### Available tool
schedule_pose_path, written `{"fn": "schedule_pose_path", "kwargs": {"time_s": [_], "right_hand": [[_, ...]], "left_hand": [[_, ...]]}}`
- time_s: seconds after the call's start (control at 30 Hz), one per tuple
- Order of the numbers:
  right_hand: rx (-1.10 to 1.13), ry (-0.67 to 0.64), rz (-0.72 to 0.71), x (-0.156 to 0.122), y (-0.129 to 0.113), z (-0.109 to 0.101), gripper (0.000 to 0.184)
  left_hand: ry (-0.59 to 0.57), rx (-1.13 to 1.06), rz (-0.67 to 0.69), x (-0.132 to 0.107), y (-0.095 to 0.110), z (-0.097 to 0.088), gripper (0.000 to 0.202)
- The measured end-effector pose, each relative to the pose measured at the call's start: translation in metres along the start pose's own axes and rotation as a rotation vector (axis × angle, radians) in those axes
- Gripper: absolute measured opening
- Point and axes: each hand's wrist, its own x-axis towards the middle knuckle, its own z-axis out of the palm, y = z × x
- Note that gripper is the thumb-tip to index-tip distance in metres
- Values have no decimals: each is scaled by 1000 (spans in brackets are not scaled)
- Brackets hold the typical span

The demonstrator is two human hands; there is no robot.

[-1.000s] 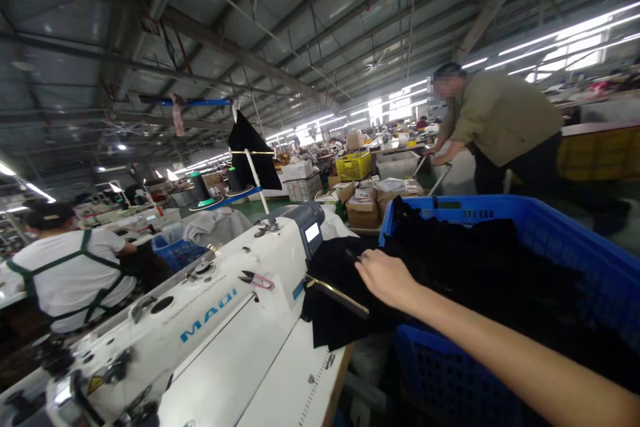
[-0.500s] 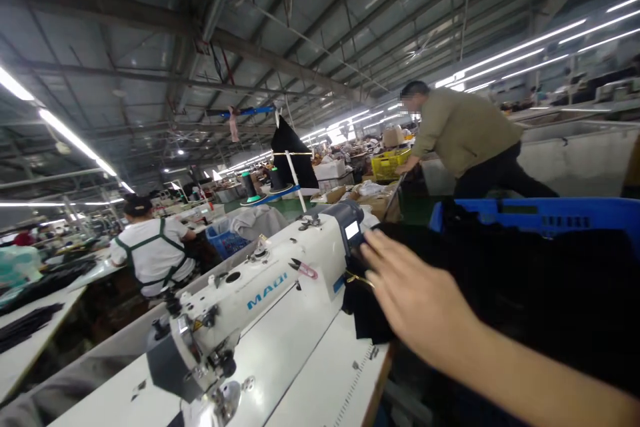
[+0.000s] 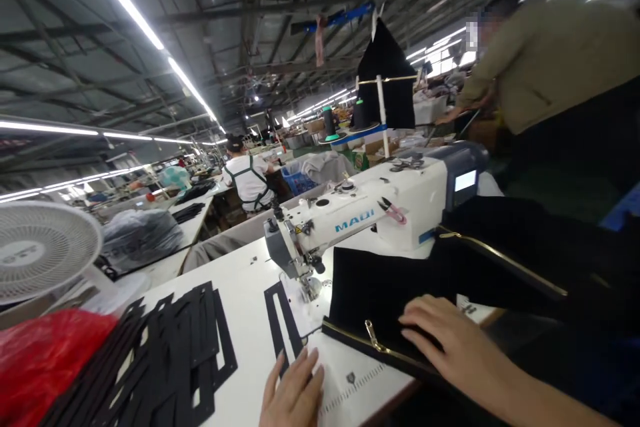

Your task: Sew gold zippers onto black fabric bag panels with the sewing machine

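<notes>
A black fabric panel (image 3: 380,287) with a gold zipper lies on the white table, right of the needle area of a white sewing machine (image 3: 400,200). My right hand (image 3: 450,340) is on this panel, with fingers curled over the cloth near the gold zipper pull (image 3: 373,335). At the bottom, my left hand (image 3: 295,393) rests open, its fingertips at the lower end of a slotted black frame piece (image 3: 277,310). That piece lies flat beside the presser foot. Pink-handled thread snips (image 3: 393,211) sit on the machine's arm.
Several slotted black pieces (image 3: 185,353) are piled at left, next to a red plastic bag (image 3: 55,360) and a white fan (image 3: 45,250). More black cloth with a gold zipper (image 3: 510,260) hangs off the right side. A person in an olive top (image 3: 565,60) leans nearby at right.
My right hand has come down and toward me from beside the machine's display, and the zippered panel now lies on the table. My left hand has entered view. The camera has turned left and down.
</notes>
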Motion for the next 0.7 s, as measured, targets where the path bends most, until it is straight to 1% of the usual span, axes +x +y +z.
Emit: {"fn": "schedule_pose_path", "kwargs": {"time_s": [0.03,0.07,0.1,0.13,0.2,0.23,0.33,0.4,0.47,0.53,0.6,0.63,0.67,0.7], "right_hand": [[-8,-8,0,-11,1,5,24],[-18,-9,4,-21,1,10,24],[-26,-5,9,-29,0,15,25],[-32,-2,14,-34,-2,19,27],[-42,17,14,-37,-3,23,32],[-46,28,7,-35,-4,22,34],[-66,59,-39,-29,-2,18,39],[-83,74,-89,-26,-2,17,42],[-103,83,-133,-23,-2,18,43],[-127,79,-170,-20,-3,18,44],[-166,104,-217,-16,-5,11,46],[-193,126,-244,-14,-5,2,46],[-226,151,-271,-10,-6,-11,45],[-265,185,-295,-6,-7,-29,43]], "left_hand": [[-36,-41,64,15,4,3,33],[-58,-73,53,32,7,6,36],[-73,-107,12,48,10,11,40],[-85,-153,-10,63,12,16,40],[-130,-216,-45,87,13,29,35],[-160,-237,-43,94,11,34,30],[-224,-261,-2,103,4,46,19],[-226,-268,29,99,0,50,16],[-218,-275,46,95,-2,51,17],[-214,-280,46,92,-2,50,19],[-199,-288,41,96,1,42,21],[-170,-298,36,100,3,33,22],[-128,-315,36,106,7,21,23],[-76,-341,37,112,12,7,23]]}}
